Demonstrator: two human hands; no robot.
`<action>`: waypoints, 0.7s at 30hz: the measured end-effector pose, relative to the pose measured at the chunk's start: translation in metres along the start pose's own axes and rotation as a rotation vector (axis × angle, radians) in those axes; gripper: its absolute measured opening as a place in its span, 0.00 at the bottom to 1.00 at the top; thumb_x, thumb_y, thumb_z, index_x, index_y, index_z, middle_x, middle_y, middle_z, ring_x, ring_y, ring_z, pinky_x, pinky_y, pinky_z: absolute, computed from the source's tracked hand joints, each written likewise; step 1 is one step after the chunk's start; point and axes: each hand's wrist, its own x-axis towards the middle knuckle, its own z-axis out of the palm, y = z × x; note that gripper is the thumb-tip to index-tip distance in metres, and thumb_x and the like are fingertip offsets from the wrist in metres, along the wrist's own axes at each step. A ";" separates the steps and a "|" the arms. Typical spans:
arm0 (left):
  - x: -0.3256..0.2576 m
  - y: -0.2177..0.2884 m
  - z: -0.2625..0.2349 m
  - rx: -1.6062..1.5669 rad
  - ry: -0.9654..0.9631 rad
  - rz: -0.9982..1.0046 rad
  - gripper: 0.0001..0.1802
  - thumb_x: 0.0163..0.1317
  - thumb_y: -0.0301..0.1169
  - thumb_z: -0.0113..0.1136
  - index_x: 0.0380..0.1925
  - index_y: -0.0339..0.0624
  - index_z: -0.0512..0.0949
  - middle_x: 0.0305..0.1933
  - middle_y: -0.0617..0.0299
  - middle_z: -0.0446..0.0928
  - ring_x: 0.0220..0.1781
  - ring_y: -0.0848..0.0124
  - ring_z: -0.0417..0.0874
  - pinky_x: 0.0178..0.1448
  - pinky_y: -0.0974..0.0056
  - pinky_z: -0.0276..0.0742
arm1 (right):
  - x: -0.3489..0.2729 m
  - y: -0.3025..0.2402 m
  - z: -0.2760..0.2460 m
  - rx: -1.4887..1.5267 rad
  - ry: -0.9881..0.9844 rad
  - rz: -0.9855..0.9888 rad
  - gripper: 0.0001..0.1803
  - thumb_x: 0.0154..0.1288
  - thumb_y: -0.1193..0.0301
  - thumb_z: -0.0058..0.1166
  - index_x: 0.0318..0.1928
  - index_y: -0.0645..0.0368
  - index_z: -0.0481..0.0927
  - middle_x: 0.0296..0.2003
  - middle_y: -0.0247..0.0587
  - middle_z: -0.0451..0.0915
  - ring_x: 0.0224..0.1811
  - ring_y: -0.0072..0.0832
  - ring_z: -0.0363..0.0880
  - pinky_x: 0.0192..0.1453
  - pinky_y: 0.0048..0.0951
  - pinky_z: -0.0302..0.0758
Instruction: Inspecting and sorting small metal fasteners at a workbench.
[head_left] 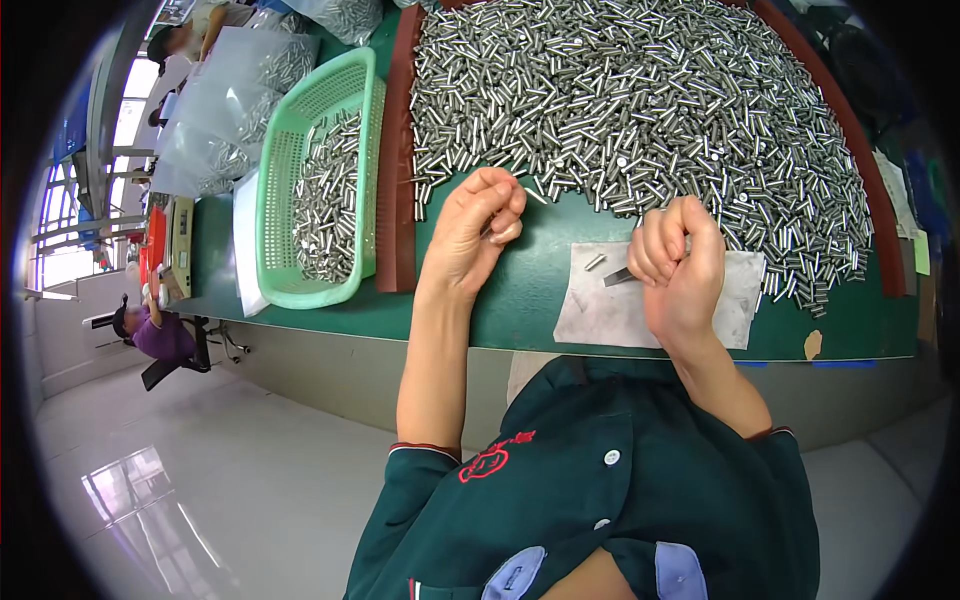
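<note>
Through the head view, the only one I have, I watch two bare hands over a green tabletop [515, 300]. The relation I mark first is on the whitish, smudged cloth [580, 325]: a short, silvery cylindrical metal pin [595, 262] lies there between the hands, its long axis slanting up and to the right. It sits just left of the right hand [680, 265], which is clearly the nearer; the left hand [480, 222] is farther off, up and to the left.

The right hand is curled into a loose fist, its forearm slanting in from the lower right. Its fingers are closed on a flat grey metal strip [617, 277] whose end pokes out leftward, just below the pin.

The left hand rises on a nearly upright forearm, with fingers folded in and thumb against the forefinger. A thin pale sliver [536, 196] shows just past its fingertips, and I can't tell whether they grip it, or what else the palm may hide.

Beyond both hands I see a wide heap of similar silvery pins [630, 100]. Left of a reddish-brown bar [396, 190], a pale green perforated plastic basket [270, 215] holds more.
</note>
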 end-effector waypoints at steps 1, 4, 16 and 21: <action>0.000 0.000 0.001 0.069 0.007 0.029 0.03 0.55 0.22 0.51 0.30 0.38 0.70 0.22 0.66 0.66 0.17 0.83 0.57 0.20 0.78 0.52 | 0.000 0.001 0.000 0.006 0.006 0.003 0.20 0.66 0.66 0.29 0.14 0.54 0.54 0.09 0.29 0.53 0.10 0.15 0.45 0.13 0.19 0.45; -0.003 -0.006 0.009 0.618 0.164 0.237 0.04 0.53 0.23 0.56 0.29 0.36 0.73 0.17 0.74 0.65 0.17 0.86 0.57 0.21 0.78 0.51 | 0.000 0.000 0.000 0.007 -0.003 -0.003 0.20 0.65 0.67 0.29 0.14 0.54 0.54 0.09 0.28 0.54 0.10 0.14 0.45 0.13 0.18 0.45; 0.001 -0.015 0.031 1.458 -0.073 0.553 0.10 0.44 0.24 0.62 0.29 0.37 0.76 0.12 0.64 0.59 0.14 0.77 0.58 0.19 0.70 0.55 | 0.000 -0.001 0.001 0.001 -0.001 0.000 0.20 0.65 0.67 0.30 0.14 0.54 0.54 0.09 0.28 0.54 0.10 0.14 0.45 0.14 0.18 0.46; 0.003 -0.019 0.028 1.354 -0.070 0.561 0.05 0.48 0.25 0.59 0.25 0.35 0.74 0.16 0.63 0.69 0.17 0.76 0.69 0.23 0.70 0.64 | 0.001 -0.001 -0.002 -0.064 -0.010 0.013 0.20 0.65 0.64 0.28 0.15 0.53 0.55 0.08 0.28 0.52 0.09 0.15 0.44 0.14 0.20 0.47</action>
